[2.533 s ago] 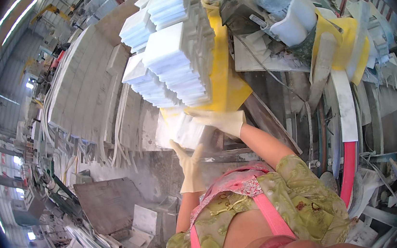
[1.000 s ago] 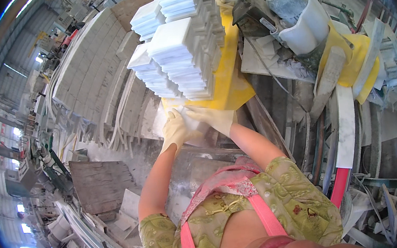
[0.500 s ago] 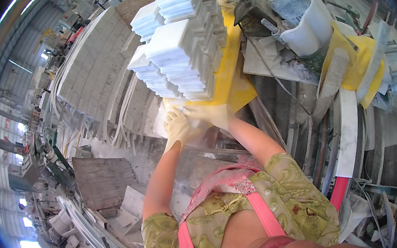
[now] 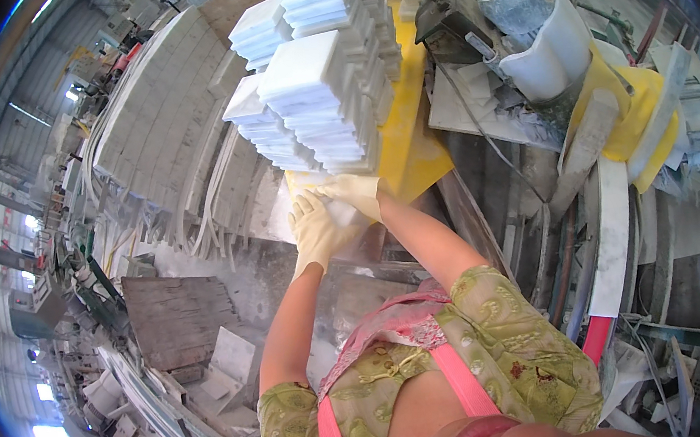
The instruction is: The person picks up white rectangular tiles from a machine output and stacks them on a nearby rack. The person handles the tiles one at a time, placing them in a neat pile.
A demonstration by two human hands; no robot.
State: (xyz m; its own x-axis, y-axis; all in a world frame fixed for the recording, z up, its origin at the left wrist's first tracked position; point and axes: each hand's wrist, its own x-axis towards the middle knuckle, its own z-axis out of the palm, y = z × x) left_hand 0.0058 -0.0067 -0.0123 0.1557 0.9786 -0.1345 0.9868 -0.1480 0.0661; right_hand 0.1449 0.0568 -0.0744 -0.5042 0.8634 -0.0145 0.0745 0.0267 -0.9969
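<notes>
While both arms reach up from six o'clock, the left hand in a cream rubber glove (image 4: 314,226), hanging lower and apart moments ago, has come up to meet the right gloved hand (image 4: 353,192). Both now close around a pale white stone tile (image 4: 334,210) at the picture's centre, fingers curled over it. At twelve o'clock, just beyond, stand the stacked white marble tiles (image 4: 324,93) on a yellow board (image 4: 411,148), whose near edge touches the hands. Open room lies toward eight o'clock; the grey cutting machine (image 4: 465,19) crowds one o'clock.
</notes>
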